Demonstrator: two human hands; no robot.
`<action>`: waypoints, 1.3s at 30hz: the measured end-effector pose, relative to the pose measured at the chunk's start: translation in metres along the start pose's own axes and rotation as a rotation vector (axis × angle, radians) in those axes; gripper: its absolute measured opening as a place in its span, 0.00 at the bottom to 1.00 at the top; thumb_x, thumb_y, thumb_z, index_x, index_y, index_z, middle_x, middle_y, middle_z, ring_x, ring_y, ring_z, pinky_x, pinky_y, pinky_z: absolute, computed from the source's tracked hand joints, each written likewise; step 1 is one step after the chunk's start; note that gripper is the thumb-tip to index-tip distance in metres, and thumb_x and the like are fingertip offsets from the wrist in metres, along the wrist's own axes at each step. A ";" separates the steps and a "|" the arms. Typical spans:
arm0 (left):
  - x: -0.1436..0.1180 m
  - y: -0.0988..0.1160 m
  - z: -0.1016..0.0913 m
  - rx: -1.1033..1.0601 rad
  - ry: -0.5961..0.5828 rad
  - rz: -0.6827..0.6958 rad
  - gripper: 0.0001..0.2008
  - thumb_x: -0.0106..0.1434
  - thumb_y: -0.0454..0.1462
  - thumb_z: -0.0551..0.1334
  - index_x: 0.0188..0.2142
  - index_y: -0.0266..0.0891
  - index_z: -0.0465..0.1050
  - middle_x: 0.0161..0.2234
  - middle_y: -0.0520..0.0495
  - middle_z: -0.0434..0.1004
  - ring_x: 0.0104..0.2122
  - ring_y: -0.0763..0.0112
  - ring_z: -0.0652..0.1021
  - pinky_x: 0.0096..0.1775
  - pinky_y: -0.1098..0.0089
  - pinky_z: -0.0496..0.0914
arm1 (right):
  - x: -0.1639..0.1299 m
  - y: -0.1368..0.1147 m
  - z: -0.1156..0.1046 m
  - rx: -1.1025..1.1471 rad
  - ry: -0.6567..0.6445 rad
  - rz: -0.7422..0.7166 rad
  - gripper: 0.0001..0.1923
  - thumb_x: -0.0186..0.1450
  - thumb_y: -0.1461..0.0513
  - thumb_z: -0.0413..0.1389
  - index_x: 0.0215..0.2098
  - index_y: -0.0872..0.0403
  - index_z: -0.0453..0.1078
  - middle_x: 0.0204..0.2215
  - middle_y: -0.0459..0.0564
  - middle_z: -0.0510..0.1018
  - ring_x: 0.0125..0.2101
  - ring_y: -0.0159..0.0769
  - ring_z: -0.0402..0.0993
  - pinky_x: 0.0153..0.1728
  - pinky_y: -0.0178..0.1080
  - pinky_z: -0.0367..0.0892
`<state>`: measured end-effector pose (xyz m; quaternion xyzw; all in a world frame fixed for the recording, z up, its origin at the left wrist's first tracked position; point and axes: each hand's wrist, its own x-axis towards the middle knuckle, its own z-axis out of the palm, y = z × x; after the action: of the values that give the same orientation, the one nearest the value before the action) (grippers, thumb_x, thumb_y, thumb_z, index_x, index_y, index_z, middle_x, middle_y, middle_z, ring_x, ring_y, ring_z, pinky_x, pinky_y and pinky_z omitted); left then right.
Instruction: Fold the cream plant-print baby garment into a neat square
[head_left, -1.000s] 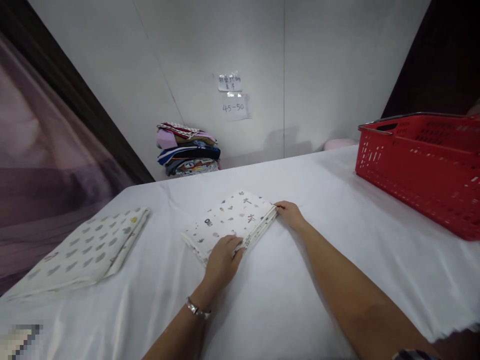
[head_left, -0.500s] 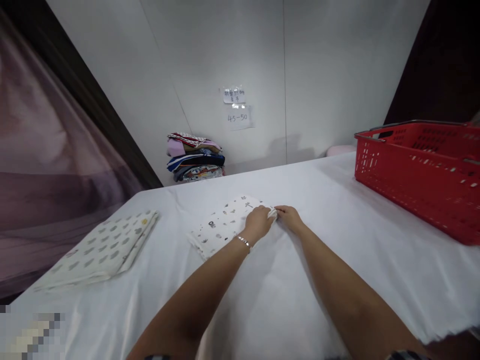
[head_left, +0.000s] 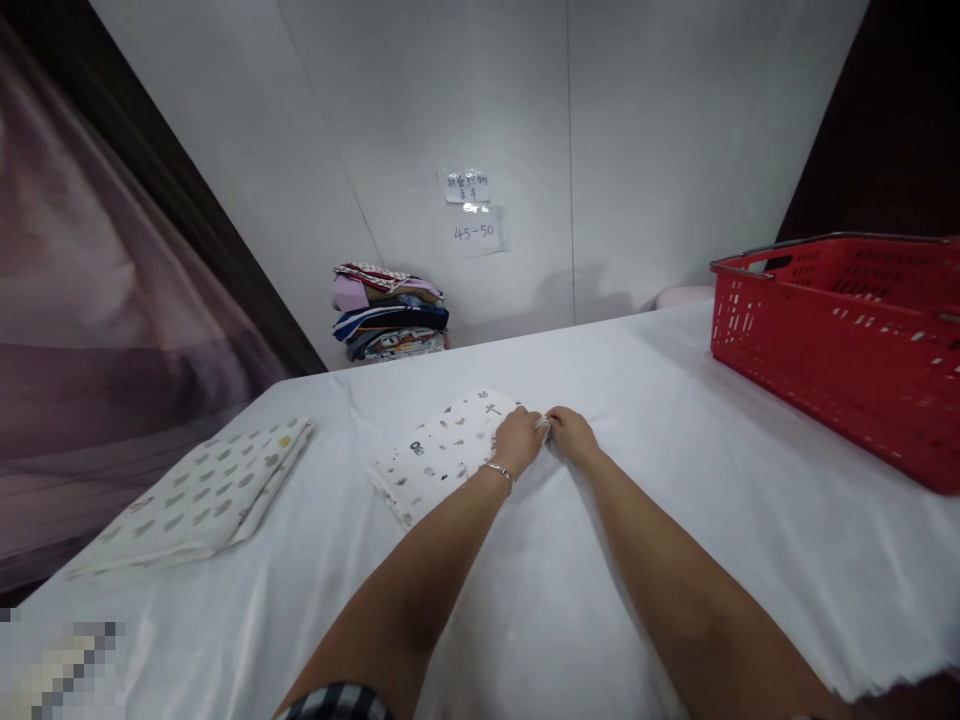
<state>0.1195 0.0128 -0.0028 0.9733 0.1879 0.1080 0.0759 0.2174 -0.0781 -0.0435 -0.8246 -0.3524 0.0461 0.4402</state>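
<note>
A white cloth (head_left: 442,450) with small grey and dark printed motifs lies folded flat in the middle of the table. At its right end my left hand (head_left: 519,438), with a silver bracelet at the wrist, is closed on the bunched edge. Close beside it, my right hand (head_left: 571,434) pinches the same edge between thumb and fingers. Part of the cloth is hidden behind my left hand and forearm. To the left lies a second folded white cloth (head_left: 199,495) with grey cloud-like shapes and a yellow spot, apart from both hands.
A red plastic basket (head_left: 832,360) with a metal handle stands at the table's right side. Beyond the far edge of the white-covered table (head_left: 645,520), a stack of folded fabrics (head_left: 390,315) rests against the wall. Two paper notes (head_left: 476,232) hang above. A pinkish curtain (head_left: 97,330) hangs at left.
Both hands have shifted slightly left with the gripped edge, and the printed cloth has slid a little to the left. A checked sleeve now shows more on my left arm.
</note>
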 end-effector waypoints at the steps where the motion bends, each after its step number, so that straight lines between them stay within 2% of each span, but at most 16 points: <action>1: 0.000 0.000 0.001 0.001 0.005 -0.004 0.14 0.65 0.42 0.50 0.41 0.43 0.72 0.39 0.45 0.69 0.39 0.63 0.71 0.37 0.67 0.65 | -0.001 -0.001 -0.001 -0.030 0.007 -0.003 0.12 0.61 0.64 0.46 0.34 0.53 0.72 0.35 0.48 0.76 0.36 0.35 0.69 0.37 0.34 0.60; 8: 0.000 0.006 0.002 0.054 0.028 -0.017 0.12 0.65 0.39 0.50 0.40 0.43 0.72 0.40 0.45 0.69 0.41 0.64 0.70 0.40 0.68 0.64 | -0.004 -0.001 -0.001 -0.135 0.008 0.015 0.09 0.63 0.65 0.46 0.34 0.54 0.68 0.35 0.48 0.74 0.35 0.33 0.67 0.33 0.33 0.56; 17: 0.005 0.007 0.004 -0.016 0.007 -0.055 0.12 0.63 0.44 0.55 0.40 0.44 0.73 0.40 0.47 0.69 0.40 0.65 0.70 0.39 0.69 0.63 | -0.004 0.000 -0.004 -0.062 -0.002 0.048 0.09 0.62 0.65 0.46 0.31 0.53 0.69 0.32 0.47 0.74 0.33 0.32 0.66 0.32 0.33 0.56; 24: 0.009 0.004 0.007 -0.051 0.006 -0.014 0.13 0.64 0.43 0.52 0.38 0.46 0.74 0.39 0.47 0.68 0.39 0.67 0.70 0.39 0.69 0.63 | -0.002 0.005 -0.003 -0.038 -0.007 0.014 0.09 0.62 0.65 0.47 0.32 0.53 0.69 0.33 0.47 0.75 0.34 0.32 0.67 0.34 0.33 0.57; 33: 0.012 0.014 0.006 -0.021 0.011 -0.111 0.12 0.63 0.40 0.53 0.36 0.44 0.75 0.40 0.45 0.68 0.39 0.66 0.71 0.38 0.69 0.63 | -0.004 0.003 -0.004 -0.046 -0.009 0.006 0.09 0.62 0.66 0.47 0.32 0.53 0.69 0.32 0.47 0.75 0.34 0.32 0.67 0.34 0.32 0.57; 39: 0.012 0.016 0.004 0.039 0.012 -0.068 0.13 0.64 0.40 0.51 0.36 0.43 0.75 0.41 0.45 0.68 0.41 0.65 0.70 0.39 0.69 0.63 | -0.004 0.002 -0.004 -0.065 0.005 0.015 0.09 0.62 0.65 0.46 0.32 0.53 0.69 0.33 0.48 0.74 0.34 0.32 0.67 0.33 0.33 0.56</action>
<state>0.1373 0.0021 -0.0013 0.9669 0.2234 0.1077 0.0595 0.2167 -0.0844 -0.0436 -0.8412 -0.3465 0.0357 0.4136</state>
